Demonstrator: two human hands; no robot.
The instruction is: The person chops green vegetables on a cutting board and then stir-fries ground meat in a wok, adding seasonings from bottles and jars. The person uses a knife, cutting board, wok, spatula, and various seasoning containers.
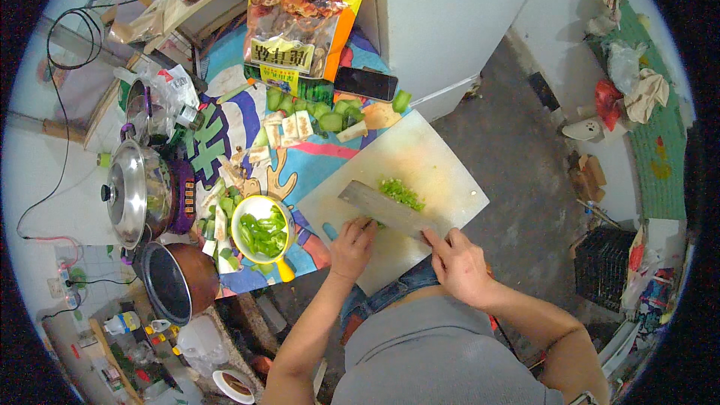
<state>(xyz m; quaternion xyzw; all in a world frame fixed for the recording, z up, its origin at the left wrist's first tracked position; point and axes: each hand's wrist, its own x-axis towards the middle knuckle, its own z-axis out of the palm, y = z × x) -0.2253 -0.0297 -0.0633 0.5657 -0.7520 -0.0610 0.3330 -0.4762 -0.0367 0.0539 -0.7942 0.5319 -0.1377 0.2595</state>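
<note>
My right hand (460, 265) grips a cleaver (388, 209) by its handle end, with the index finger along the blade. The broad metal blade lies diagonally over a white cutting board (444, 149). Beyond the blade is a small heap of finely chopped green vegetable (400, 193). My left hand (353, 247) rests on the board at the near side of the blade, fingers bent and close to it. A bit of green shows by those fingertips; whether they pinch it is hidden. A yellow-rimmed white bowl (292, 224) with a yellow handle, left of the board, holds sliced green peppers (263, 232).
Cut green vegetable chunks (331, 120) and pale browned slices (297, 125) lie on the colourful tablecloth (233, 118). A phone (367, 83) and a printed food bag (304, 28) are behind. On the left stand a lidded steel pot (130, 191) and a brown pot (197, 281).
</note>
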